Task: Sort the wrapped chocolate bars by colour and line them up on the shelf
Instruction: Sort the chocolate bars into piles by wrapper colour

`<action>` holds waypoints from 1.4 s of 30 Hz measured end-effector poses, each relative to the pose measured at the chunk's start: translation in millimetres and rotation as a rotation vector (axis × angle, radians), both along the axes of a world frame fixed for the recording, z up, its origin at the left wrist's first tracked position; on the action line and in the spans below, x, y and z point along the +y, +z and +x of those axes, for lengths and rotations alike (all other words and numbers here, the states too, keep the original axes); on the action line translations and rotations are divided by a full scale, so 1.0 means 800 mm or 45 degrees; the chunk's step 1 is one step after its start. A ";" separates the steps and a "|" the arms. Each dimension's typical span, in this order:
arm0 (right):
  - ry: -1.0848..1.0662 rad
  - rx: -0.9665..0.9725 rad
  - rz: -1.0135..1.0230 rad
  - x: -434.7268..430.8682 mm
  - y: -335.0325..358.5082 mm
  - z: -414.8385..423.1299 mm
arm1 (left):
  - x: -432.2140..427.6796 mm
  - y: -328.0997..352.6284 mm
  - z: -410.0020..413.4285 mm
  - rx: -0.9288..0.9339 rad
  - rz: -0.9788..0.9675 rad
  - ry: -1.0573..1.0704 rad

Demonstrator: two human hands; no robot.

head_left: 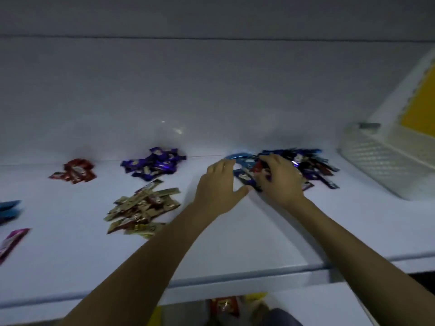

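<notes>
At one o'clock on the shelf (235,231), the mixed pile (310,163) remains unsorted. The red pile (76,170), purple pile (153,164) and gold pile (143,207) are grouped but not lined up. The left hand (217,187) has its fingers wide; the right hand (280,180) grip is unclear.

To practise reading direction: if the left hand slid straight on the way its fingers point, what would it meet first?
Most likely the light blue wrapper at the left edge of the mixed pile, just beyond the fingertips of the left hand; blur leaves depth unsure.

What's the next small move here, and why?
Probably lift the red wrapper that the right hand seems to pinch out of the mixed pile and carry it to the red pile at back left; purple pile and gold pile are already separate. The left hand lies open beside it.
</notes>
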State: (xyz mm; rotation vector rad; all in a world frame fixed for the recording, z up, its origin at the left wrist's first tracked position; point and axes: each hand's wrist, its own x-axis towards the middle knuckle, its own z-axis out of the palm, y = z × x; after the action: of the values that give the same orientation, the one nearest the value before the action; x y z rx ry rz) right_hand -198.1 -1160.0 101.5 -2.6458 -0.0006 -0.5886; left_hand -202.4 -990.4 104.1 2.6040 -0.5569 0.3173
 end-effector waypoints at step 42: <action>-0.382 -0.199 0.284 -0.132 -0.032 0.045 | -0.188 0.000 0.111 0.217 -0.783 0.027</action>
State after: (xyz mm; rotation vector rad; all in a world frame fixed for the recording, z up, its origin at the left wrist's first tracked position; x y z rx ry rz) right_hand -162.2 -1265.7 75.6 -2.3930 0.3978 -0.8392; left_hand -113.9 -1140.6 103.9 2.0172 -0.3073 0.2251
